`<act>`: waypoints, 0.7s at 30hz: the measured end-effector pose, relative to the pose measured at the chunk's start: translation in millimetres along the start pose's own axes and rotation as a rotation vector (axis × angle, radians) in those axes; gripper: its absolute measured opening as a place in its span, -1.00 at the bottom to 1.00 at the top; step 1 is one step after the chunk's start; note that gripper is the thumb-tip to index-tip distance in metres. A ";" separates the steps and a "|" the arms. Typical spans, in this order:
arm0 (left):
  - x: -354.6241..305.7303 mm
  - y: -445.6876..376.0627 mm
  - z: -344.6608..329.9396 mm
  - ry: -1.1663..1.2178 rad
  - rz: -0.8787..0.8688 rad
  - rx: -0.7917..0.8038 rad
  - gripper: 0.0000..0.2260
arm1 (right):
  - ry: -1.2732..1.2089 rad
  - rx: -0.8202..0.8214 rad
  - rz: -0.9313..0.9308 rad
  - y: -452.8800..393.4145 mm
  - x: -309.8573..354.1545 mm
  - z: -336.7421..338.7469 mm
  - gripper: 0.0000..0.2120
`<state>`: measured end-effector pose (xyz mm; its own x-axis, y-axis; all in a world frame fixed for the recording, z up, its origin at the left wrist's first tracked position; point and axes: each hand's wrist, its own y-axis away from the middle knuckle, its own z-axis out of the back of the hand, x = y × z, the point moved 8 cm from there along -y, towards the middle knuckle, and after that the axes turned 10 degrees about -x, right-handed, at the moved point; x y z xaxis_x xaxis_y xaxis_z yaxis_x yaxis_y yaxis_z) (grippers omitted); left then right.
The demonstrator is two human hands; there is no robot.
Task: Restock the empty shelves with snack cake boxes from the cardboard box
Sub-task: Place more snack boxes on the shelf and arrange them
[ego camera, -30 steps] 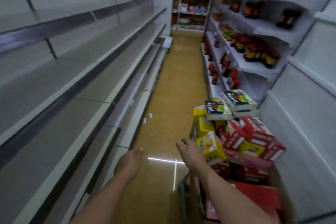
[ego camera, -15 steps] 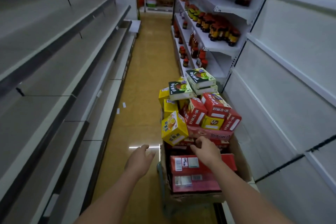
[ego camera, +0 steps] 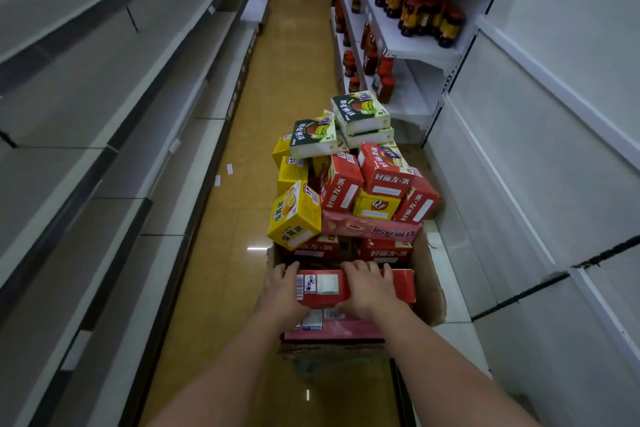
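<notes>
Red snack cake box (ego camera: 349, 288) gripped by two hands: left (ego camera: 282, 291), right (ego camera: 370, 289).

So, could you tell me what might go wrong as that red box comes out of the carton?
1. The yellow box overhangs the cardboard box rim, so jostling may tip it onto the floor.
2. The loose pile behind could slide once both hands, left hand and right hand, lift the red box.

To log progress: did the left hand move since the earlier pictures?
Yes. The left hand went from beside the cardboard box onto the red box.
</notes>
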<state>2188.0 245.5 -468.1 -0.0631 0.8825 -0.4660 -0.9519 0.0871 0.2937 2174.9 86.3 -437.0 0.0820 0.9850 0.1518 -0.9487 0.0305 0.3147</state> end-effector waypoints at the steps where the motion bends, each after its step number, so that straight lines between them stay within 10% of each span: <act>1: 0.2 -1.9 -2.2 0.001 0.009 0.009 -0.15 | 0.011 -0.006 0.025 -0.6 0.9 -1.3 -0.21; 21: -17.9 2.9 16.8 -0.038 -0.020 -0.144 -0.47 | 0.141 -0.203 0.202 5.7 5.2 18.2 -0.38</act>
<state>2191.5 237.7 -444.8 -0.0349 0.8984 -0.4379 -0.9861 0.0401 0.1611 2175.5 88.5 -417.4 -0.1438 0.9880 0.0560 -0.9842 -0.1487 0.0959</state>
